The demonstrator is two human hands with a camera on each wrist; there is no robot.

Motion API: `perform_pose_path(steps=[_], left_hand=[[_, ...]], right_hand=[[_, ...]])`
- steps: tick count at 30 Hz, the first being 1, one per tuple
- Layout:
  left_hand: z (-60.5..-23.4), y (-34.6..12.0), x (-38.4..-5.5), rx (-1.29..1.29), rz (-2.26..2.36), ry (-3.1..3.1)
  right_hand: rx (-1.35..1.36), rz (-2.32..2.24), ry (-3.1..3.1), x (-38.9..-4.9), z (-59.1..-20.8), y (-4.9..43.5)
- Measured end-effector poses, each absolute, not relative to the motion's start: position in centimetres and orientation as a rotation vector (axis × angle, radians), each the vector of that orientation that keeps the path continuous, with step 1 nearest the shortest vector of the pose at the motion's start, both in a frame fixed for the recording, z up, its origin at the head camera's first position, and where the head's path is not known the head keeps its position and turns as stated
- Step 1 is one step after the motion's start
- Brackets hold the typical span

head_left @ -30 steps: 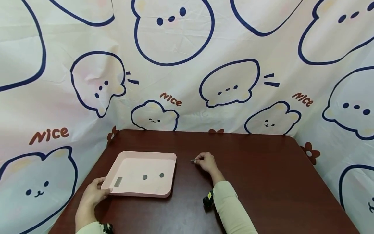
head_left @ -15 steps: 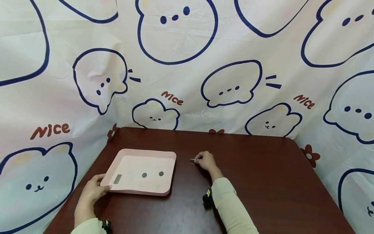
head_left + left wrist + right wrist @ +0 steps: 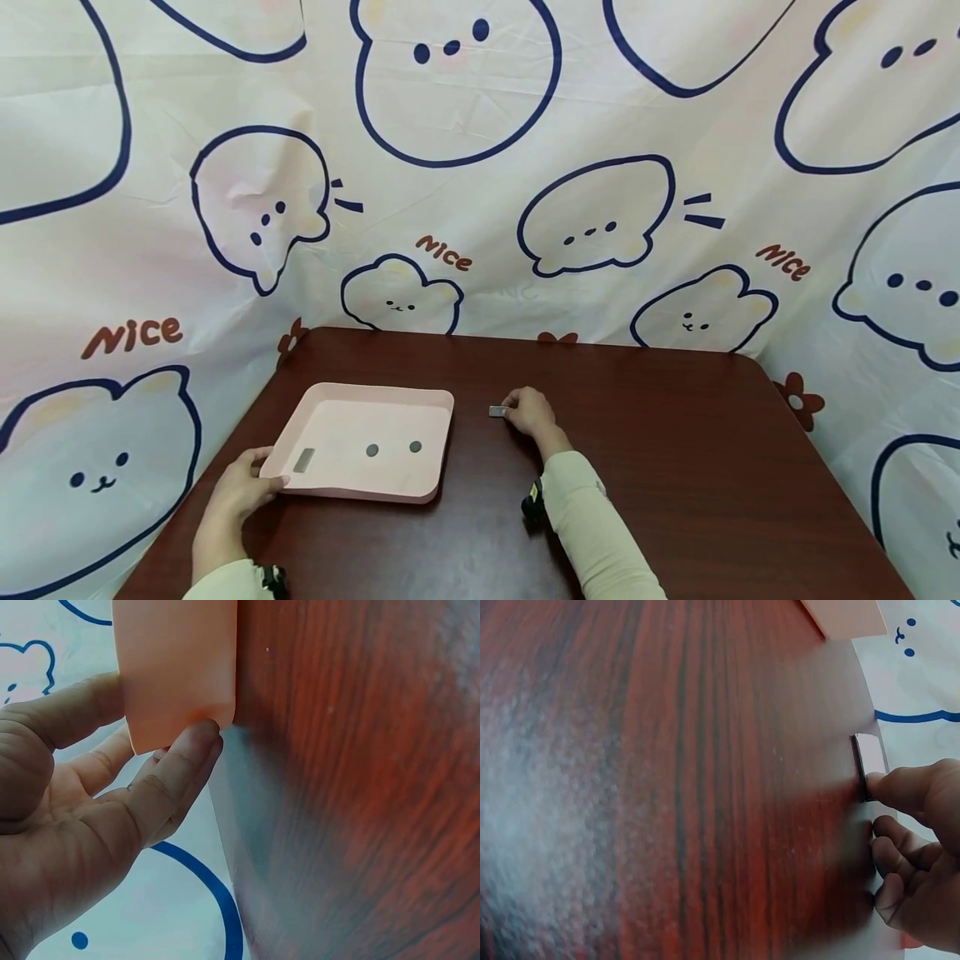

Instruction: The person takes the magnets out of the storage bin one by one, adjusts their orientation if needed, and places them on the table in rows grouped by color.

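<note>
A shallow pink tray lies on the left half of the table. My left hand grips its near left corner, thumb over the rim and fingers along the outside wall; the left wrist view shows this hand from close by. Inside the tray are two grey discs and a grey rectangular piece. To the tray's right, my right hand pinches a small silver-grey rectangular piece low over the table. In the right wrist view the piece has a pale face and a dark edge.
The dark brown wooden table extends to the right and the front. Behind and on both sides hangs a white cloth printed with blue cartoon outlines. A black wrist camera is strapped by the right sleeve.
The small piece in my right hand has tilted, so more of its flat face shows. My left hand keeps its grip on the tray corner. The head view has shifted slightly.
</note>
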State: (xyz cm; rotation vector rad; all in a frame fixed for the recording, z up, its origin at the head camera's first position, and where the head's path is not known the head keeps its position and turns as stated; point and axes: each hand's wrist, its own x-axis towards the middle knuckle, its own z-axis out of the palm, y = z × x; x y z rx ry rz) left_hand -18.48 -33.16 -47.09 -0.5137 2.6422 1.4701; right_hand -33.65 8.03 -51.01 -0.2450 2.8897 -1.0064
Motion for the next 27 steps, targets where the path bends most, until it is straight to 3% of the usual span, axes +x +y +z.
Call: perform_pose_path(steps=[14, 27], left_hand=[[-47.2, -33.2, -18.4, -0.511, 1.422, 2.675], [-47.5, -33.3, -18.4, -0.500, 1.365, 2.736]], right_hand=[[-0.257, -0.990, 2.906, -33.4, -51.0, 7.9], [-0.360, -1.473, 2.709, -30.2, -49.8, 8.1]])
